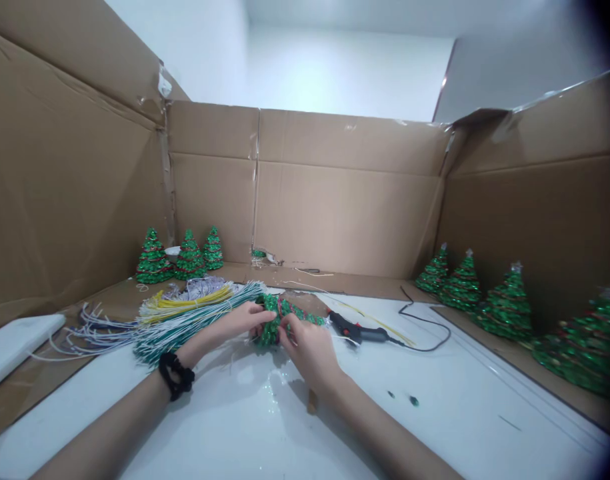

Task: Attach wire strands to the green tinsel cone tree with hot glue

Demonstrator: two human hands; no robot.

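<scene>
A small green sequin Christmas tree [279, 319] with a red strand round it lies tipped on its side over the white table [245, 413]. My left hand [245, 320] grips its wide base end, fingers closed. My right hand [307, 347] pinches it near the middle, where the red strand runs. A black scrunchie [176, 375] sits on my left wrist. A black glue gun [357, 330] lies just to the right of the tree, its cord [425, 327] looping away to the right.
Bundles of green, white and yellow wire stems [185, 313] lie left of my hands. Three finished trees [177, 257] stand at the back left, several more [505, 307] along the right. Cardboard walls [345, 200] enclose the table. A white slab [15, 343] is at far left.
</scene>
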